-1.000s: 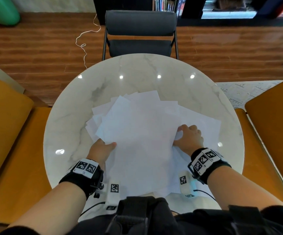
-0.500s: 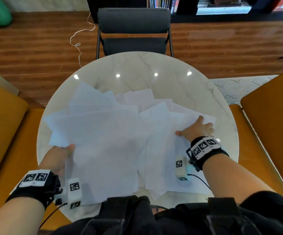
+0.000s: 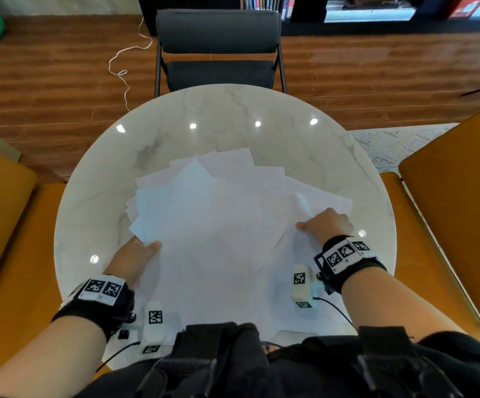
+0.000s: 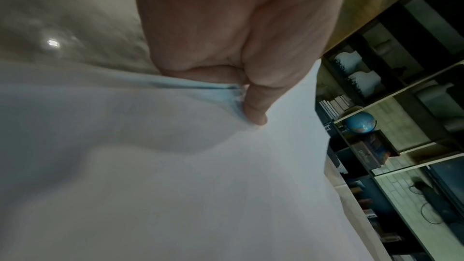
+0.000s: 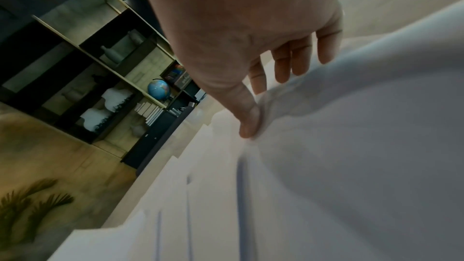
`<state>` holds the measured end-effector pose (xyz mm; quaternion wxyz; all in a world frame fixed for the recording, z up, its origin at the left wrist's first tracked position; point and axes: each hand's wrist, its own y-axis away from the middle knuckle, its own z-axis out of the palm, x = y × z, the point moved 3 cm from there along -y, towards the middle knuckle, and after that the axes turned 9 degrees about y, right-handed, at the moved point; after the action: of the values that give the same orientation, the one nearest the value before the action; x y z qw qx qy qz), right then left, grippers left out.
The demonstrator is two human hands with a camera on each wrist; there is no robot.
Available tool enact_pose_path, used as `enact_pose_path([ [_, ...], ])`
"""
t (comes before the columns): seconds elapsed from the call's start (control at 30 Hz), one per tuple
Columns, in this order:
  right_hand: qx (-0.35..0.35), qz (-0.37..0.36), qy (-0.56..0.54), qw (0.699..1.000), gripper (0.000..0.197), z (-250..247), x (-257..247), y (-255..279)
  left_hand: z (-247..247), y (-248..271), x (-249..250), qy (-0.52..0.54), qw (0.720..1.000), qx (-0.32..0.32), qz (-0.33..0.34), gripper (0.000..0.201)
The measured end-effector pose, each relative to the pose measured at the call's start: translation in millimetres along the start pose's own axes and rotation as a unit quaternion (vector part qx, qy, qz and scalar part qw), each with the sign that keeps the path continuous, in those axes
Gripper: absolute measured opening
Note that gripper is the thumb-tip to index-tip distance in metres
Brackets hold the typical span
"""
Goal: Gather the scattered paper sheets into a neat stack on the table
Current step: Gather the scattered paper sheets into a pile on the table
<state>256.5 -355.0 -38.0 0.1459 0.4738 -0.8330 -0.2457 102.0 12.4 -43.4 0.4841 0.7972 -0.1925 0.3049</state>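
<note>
Head view: white sheets (image 3: 218,225) lie in a loose, overlapping pile at centre frame on the round marble surface (image 3: 95,196), corners fanned out toward upper left and upper right. Pile not squared; edges misaligned.

Left hand (image 3: 134,258), lower left of pile: grip closed on the sheets' left edge. Left wrist view shows thumb on top of the paper and fingers curled beneath the edge, paper buckled just under the thumb.

Right hand (image 3: 326,225), right side of pile: grip closed on sheets. Right wrist view shows thumb (image 5: 247,120) pressed onto the top sheet, fingers (image 5: 301,55) reaching past a lifted fold; several stepped sheet edges visible below.

Dark chair (image 3: 218,50) at top centre beyond the surface. Orange seats (image 3: 448,211) at left and right frame edges.
</note>
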Motion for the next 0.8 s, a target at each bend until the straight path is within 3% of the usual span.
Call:
enact_pose_path([
  [0.2,-0.082,-0.016,-0.097,0.992,0.092,-2.8,2.4,-0.3,-4.1,-5.1,2.5,0.056,0.998,0.021,0.006,0.027],
  [0.33,-0.126,-0.075,-0.085,0.986,0.076,-5.5,10.9,-2.9,-17.1,-11.9,-3.7,0.089,0.995,0.042,0.008,0.029],
  [0.57,-0.075,-0.068,-0.299,0.949,0.098,0.1,15.2,-6.5,-25.0,-23.9,-21.9,0.156,0.987,0.032,-0.02,0.045],
  [0.63,-0.023,-0.079,-0.279,0.957,0.102,-2.6,18.6,-7.7,-25.9,-23.6,-20.2,0.168,0.985,0.033,-0.025,0.046],
  [0.7,0.015,-0.105,-0.218,0.97,0.105,-5.9,20.1,-8.5,-26.5,-20.2,-14.2,0.157,0.987,0.042,-0.021,0.035],
  [0.8,0.026,-0.185,-0.112,0.976,0.108,-8.1,11.2,-4.9,-26.5,-20.5,-7.6,0.131,0.991,0.03,0.001,0.032],
])
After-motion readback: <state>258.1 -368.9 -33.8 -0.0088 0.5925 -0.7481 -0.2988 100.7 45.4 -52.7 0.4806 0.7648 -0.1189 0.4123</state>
